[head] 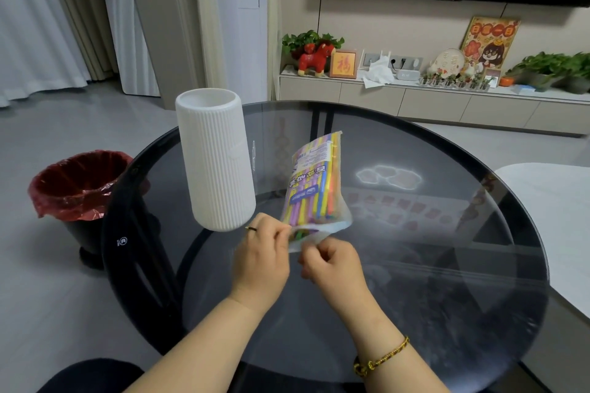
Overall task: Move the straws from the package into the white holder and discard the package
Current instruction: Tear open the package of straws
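Round dark smoked-glass worktop (pixel 415 265) on a black frame. Tall white ribbed cylindrical holder (pixel 215 158): stands upright near the worktop's left edge, mouth open at the top, nothing seen rising out of it.

Clear printed plastic package (pixel 314 188) of straws: held above the worktop's middle, just right of the holder, its open end turned toward the person. Bright multicoloured plastic straws (pixel 321 198) (yellow, pink, green, blue, orange) all lie inside the package.

Left hand (pixel 260 262): fingers pinched on the left lip of the package mouth; a thin ring shows on one finger. Right hand (pixel 335 266): fingers pinched on the right lip of the same mouth; gold chain bracelet (pixel 381 359) on the wrist.

Black waste bin with a red plastic liner (pixel 78 187): on the grey floor beyond the worktop's left edge, open.
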Tool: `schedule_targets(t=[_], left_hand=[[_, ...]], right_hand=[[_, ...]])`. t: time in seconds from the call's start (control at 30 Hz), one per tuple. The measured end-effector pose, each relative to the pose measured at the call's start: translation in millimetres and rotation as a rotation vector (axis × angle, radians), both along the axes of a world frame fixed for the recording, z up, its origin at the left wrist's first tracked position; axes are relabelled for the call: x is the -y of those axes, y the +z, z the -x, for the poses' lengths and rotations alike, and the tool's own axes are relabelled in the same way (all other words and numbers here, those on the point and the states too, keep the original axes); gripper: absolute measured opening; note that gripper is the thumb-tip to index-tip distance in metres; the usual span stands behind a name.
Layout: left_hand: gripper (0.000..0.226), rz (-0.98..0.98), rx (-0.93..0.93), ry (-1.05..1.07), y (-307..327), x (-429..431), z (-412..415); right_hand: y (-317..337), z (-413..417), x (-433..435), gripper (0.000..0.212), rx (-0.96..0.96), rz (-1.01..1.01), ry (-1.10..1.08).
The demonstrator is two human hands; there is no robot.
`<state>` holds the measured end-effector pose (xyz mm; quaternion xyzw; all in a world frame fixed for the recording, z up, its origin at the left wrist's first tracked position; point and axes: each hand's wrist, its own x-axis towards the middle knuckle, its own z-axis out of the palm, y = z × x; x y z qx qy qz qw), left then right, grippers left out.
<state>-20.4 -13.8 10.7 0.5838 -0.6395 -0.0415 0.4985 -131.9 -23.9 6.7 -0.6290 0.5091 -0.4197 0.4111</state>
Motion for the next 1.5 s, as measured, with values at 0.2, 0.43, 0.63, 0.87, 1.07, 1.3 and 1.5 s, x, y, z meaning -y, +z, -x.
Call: schedule_targets(t=[0.2,0.43,0.63,0.87,1.07,1.3,1.5], left_hand=[[0.031,0.092,0.024,0.034,1,-1,-3],[0.024,0.283,0.390,0.098,11,3,-5],[0.011,0.142,0.374,0.070,22,8,2],[0.022,-0.241,-0.530,0.049,17,11,12],[0.044,-0.621,-1.373,-0.283,24,21,27],[0.062,-0.841,-1.396,-0.720,42,55,42],[0.028,-0.783,-1.377,-0.642,44,64,57]], right_hand=[[-1,-1,0,0.028,-0.023,-0.033,-0.105],[1,9,4,0.028,-0.019,-0.007,-0.267],[8,23,5,0.041,-0.042,0.146,-0.259],[6,34,8,0.023,0.034,0.121,-0.367],[13,41,9,0.026,0.385,-0.010,-0.383],[16,55,5,0.026,0.484,-0.080,-0.267],[14,58,10,0.029,0.624,-0.156,-0.219]])
